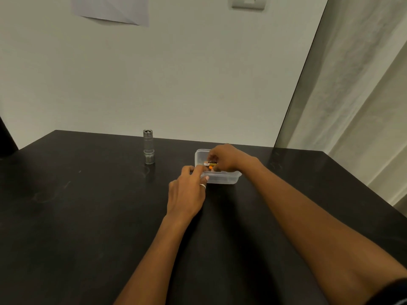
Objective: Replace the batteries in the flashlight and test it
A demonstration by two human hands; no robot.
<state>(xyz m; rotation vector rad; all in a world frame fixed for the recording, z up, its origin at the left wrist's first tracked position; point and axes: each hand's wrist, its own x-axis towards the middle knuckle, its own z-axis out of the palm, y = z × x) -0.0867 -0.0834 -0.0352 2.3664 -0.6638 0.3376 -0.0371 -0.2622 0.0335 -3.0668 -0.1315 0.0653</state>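
Note:
A small silver flashlight stands upright on the black table, near the far edge. To its right sits a clear plastic container with batteries inside. My right hand reaches into the container from the right, and its fingers pinch the batteries. My left hand, with a ring on one finger, rests against the container's near left corner, fingertips on its rim.
A pale wall rises just behind the table's far edge, with a sheet of paper and a wall switch high up. A curtain hangs to the right. A dark object stands at the far left.

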